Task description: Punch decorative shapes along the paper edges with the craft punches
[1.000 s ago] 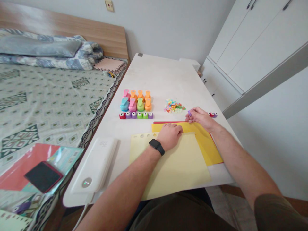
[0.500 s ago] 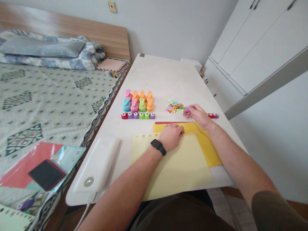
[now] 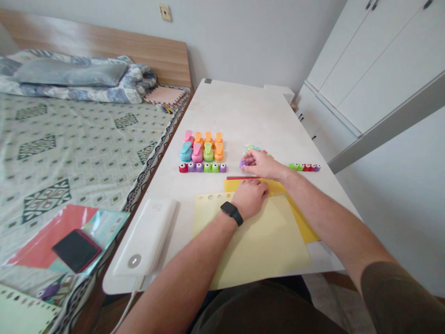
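Observation:
My right hand (image 3: 259, 163) has its fingers closed round a small purple craft punch (image 3: 243, 163), low over the table at the left of a pile of colourful paper cut-outs (image 3: 255, 148). Part of that pile is hidden behind the hand. My left hand (image 3: 251, 195), a black watch on its wrist, lies with curled fingers on the top edge of a pale yellow sheet (image 3: 257, 246). Several punched shapes line the sheet's top left edge, one showing deeper yellow. Beneath it are a deep yellow sheet (image 3: 304, 222) and a red one (image 3: 239, 178).
Larger lever punches (image 3: 197, 152) stand in two rows at the left, behind a row of small punches (image 3: 207, 168). More small punches (image 3: 306, 167) line up at the right. A white power bank (image 3: 146, 236) with a cable lies front left. A bed (image 3: 93, 134) adjoins the table.
My right hand has moved left across the front of the cut-outs, carrying the purple punch. The right-hand punch row shows more fully. My left hand stays on the paper.

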Demonstrator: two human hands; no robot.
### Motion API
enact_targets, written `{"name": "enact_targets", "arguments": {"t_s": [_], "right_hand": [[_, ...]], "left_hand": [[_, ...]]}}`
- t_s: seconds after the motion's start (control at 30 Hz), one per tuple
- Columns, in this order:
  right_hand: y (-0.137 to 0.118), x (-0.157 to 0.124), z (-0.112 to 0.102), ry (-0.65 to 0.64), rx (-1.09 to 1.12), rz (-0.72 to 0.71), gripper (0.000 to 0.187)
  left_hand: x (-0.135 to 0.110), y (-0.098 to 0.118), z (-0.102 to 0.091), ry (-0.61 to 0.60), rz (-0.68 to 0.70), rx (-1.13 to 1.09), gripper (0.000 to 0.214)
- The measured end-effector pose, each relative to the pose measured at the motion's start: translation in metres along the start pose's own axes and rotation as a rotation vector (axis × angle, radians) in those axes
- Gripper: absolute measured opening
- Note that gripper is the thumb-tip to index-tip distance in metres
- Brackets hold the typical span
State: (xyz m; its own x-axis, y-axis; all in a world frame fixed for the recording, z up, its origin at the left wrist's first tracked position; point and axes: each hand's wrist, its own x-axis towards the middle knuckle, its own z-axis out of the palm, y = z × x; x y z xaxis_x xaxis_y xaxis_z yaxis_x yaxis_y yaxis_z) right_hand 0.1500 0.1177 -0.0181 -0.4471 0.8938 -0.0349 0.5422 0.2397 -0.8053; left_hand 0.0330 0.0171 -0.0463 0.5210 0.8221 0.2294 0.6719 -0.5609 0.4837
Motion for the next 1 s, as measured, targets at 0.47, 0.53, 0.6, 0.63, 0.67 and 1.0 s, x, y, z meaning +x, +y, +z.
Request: {"name": "enact_targets", "arguments": {"t_s": [0.47, 0.53, 0.6, 0.63, 0.67, 1.0], "right_hand": [[-0.027, 0.021, 0.025, 0.009, -0.306, -0.021, 0.019], [-0.024, 0.021, 0.026, 0.01, -0.333, -0.02, 0.017], [-0.024, 0.021, 0.027, 0.004, -0.362, -0.029, 0.016], [-0.026, 0.02, 0.028, 0.002, -0.375, -0.034, 0.016], [-0.027, 0.02, 0.028, 0.003, -0.389, -0.037, 0.016], [-0.037, 0.018, 0.032, 0.0, -0.457, -0.033, 0.017]], "left_hand": [[-0.002, 0.001, -0.002, 0.008, 0.008, 0.035, 0.016], [-0.003, 0.001, -0.001, 0.013, 0.006, 0.045, 0.017], [-0.003, 0.0, 0.0, 0.019, 0.006, 0.048, 0.017], [-0.003, 0.0, 0.001, 0.021, 0.006, 0.049, 0.017], [-0.003, 0.0, 0.001, 0.024, 0.006, 0.051, 0.018], [-0.002, -0.001, 0.003, 0.023, 0.001, 0.049, 0.02]]}}
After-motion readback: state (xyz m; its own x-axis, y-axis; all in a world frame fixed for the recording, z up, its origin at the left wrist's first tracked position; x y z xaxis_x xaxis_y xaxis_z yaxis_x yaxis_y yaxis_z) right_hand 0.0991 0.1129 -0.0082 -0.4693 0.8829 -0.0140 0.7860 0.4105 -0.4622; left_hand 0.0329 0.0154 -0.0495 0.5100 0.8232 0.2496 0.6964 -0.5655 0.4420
